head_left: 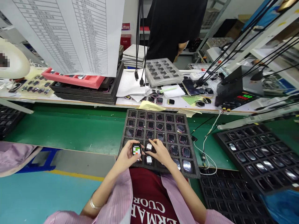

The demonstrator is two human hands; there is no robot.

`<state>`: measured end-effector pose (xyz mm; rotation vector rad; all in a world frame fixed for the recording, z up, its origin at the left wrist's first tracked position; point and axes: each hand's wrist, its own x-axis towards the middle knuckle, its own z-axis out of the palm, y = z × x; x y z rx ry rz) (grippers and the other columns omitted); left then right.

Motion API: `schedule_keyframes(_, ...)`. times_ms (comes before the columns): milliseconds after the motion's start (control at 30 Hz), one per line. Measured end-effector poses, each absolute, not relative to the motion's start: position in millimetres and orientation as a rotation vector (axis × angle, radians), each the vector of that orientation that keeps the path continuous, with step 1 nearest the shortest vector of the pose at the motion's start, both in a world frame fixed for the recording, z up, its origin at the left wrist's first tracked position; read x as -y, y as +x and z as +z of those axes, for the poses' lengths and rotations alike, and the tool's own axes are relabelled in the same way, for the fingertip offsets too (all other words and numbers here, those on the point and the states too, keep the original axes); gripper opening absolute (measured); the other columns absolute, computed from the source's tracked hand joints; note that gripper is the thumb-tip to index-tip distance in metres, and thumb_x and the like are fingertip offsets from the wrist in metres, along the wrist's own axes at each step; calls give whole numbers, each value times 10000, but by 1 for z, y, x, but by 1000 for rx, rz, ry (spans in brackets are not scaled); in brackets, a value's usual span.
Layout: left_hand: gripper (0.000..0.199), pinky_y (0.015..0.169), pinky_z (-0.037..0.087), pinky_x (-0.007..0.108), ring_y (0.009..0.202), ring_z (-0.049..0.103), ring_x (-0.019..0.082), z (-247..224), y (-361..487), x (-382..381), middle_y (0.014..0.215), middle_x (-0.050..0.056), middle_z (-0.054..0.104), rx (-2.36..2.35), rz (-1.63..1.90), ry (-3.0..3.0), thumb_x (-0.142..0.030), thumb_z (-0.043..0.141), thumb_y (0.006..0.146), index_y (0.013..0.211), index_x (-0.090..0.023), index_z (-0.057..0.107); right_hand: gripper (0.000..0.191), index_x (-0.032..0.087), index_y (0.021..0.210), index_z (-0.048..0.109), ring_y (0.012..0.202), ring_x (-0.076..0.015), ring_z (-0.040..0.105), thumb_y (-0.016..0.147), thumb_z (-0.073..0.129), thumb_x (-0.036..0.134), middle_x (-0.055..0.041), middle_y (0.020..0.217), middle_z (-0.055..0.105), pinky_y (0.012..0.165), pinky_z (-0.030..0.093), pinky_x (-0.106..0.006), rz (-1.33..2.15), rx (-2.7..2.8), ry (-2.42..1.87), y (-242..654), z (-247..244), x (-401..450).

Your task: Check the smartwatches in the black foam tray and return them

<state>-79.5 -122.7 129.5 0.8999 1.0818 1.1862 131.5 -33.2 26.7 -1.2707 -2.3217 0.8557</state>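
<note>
My left hand (128, 155) is closed around a square smartwatch (136, 149), whose lit screen shows green, white and orange blocks. Just to its right, my right hand (160, 152) has thumb and fingers at the edges of a second smartwatch (149, 146) with a white lit screen. Below that one, a third smartwatch (149, 159) with a lit screen lies in a compartment. All this is over a black foam tray (125, 124), whose compartments hold several dark-screened watches. My hands and wrists hide part of its near rows.
Behind the tray runs a white bench (179, 105) with papers, a clear plastic tray (163, 73) and a pink foam tray (93, 81). A power supply (240, 90) stands at right, near hanging cables (140, 40). More watch trays (261, 155) lie lower right. A person in black (175, 28) stands beyond.
</note>
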Motion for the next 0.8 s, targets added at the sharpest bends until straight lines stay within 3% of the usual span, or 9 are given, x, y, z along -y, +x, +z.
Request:
schedule_keyframes(100, 430, 837, 528, 339, 946, 641, 186, 96, -98, 115, 1060, 64, 596, -1407, 1073, 1256, -173, 608, 814, 1193, -219, 410, 243, 201, 1084, 658, 986, -299, 572, 893, 548, 303, -116, 994, 603, 906, 461, -466, 737, 2289, -1401, 153, 27, 34)
schedule_keyframes(200, 415, 934, 482, 375, 1116, 563, 214, 59, -117, 104, 1176, 96, 532, -1737, 807, 1652, -128, 578, 814, 1199, -198, 440, 239, 178, 968, 675, 949, -317, 578, 924, 482, 312, -136, 936, 615, 879, 458, -475, 660, 2202, -1538, 165, 21, 39)
schedule_keyframes(333, 431, 960, 449, 427, 1128, 535, 268, 38, -123, 97, 1163, 99, 553, -1779, 647, 1756, -148, 693, 722, 1124, -180, 539, 285, 160, 1045, 640, 923, -322, 597, 916, 490, 366, -154, 964, 614, 819, 476, -454, 658, 2026, -1656, 156, 8, 51)
schedule_keyframes(433, 331, 969, 400, 503, 1182, 461, 328, 42, -105, 96, 1229, 153, 513, -1903, 595, 1763, -236, 651, 794, 1103, -152, 570, 378, 132, 1110, 603, 863, -315, 610, 898, 497, 427, -149, 924, 613, 785, 480, -462, 724, 1870, -1684, 148, 3, 55)
schedule_keyframes(500, 196, 959, 381, 519, 1160, 460, 326, 44, -85, 93, 1185, 160, 534, -1977, 584, 1739, -233, 532, 882, 1046, -146, 595, 401, 133, 1057, 615, 810, -296, 609, 867, 527, 475, -125, 865, 617, 769, 483, -455, 809, 1782, -1651, 148, 4, 54)
schedule_keyframes(633, 116, 910, 389, 512, 1025, 514, 313, 36, -44, 86, 965, 150, 584, -2048, 596, 1622, -150, 504, 885, 905, -118, 613, 359, 179, 879, 600, 727, -229, 606, 806, 602, 530, -73, 800, 628, 661, 509, -358, 1052, 1619, -1492, 157, 18, 48)
schedule_keyframes(800, 77, 896, 407, 453, 969, 542, 270, 26, -42, 79, 932, 115, 593, -1939, 750, 1428, -113, 571, 832, 901, -124, 603, 353, 209, 1033, 534, 635, -178, 645, 856, 565, 513, -76, 905, 694, 486, 499, -268, 1347, 1377, -1296, 162, 47, 50)
